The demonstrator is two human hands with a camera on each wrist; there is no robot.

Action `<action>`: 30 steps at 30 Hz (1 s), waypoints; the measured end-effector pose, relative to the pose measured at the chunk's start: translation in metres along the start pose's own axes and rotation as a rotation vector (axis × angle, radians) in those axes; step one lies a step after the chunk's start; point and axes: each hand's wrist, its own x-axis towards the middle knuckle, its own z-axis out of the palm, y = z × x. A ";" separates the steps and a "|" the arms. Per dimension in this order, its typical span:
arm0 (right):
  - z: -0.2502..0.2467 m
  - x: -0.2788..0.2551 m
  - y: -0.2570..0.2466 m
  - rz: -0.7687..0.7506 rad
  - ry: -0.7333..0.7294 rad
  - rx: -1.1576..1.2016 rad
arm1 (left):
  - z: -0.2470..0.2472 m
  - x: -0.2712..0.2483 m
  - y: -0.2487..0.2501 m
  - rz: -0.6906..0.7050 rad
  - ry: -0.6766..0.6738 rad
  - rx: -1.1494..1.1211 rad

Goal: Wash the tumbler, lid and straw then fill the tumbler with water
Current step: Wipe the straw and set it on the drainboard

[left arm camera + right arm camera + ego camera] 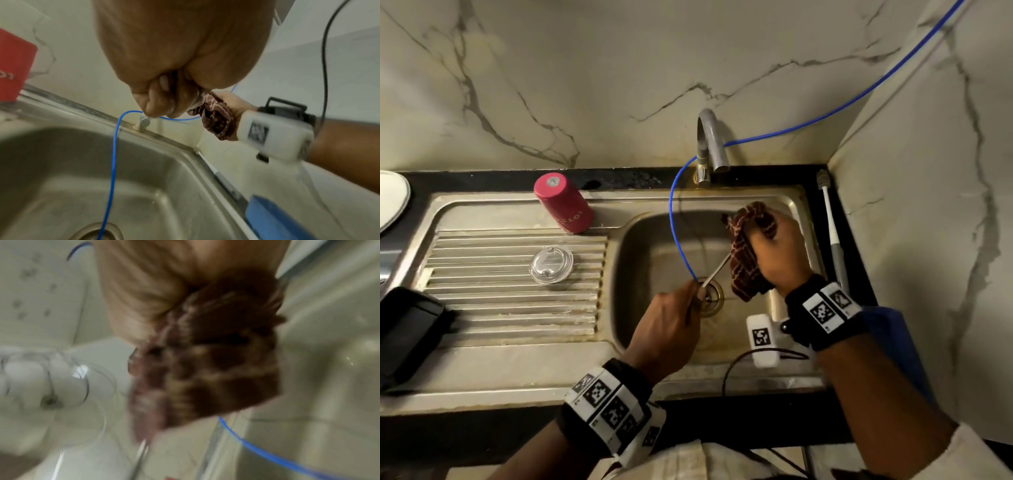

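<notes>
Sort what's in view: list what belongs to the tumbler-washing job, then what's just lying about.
Job: straw held by left hand; cloth in right hand; red tumbler; clear lid; tap; sink.

Lying about: bottle brush; blue tube; black case; white plate.

Straw [717, 270] upper end hidden inside cloth [744, 253]; right wrist view motion-blurred.

Overhead head view; close wrist views

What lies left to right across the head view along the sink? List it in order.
black box → red tumbler and clear lid → left hand holding the metal straw → patterned cloth in the right hand → bottle brush
</notes>
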 end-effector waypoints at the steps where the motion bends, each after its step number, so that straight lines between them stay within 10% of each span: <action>1: -0.003 0.004 -0.002 -0.033 0.002 -0.023 | 0.004 0.003 0.001 -0.001 0.013 0.010; 17: 0.016 -0.036 -0.001 -0.015 -0.245 0.152 | 0.007 0.032 0.012 -0.111 0.000 -0.154; 23: -0.018 0.015 -0.015 0.117 0.008 0.202 | 0.006 0.031 0.009 -0.119 -0.081 -0.157; 30: -0.004 -0.015 0.003 -0.100 -0.279 -0.012 | -0.016 0.065 0.014 -0.117 0.144 -0.180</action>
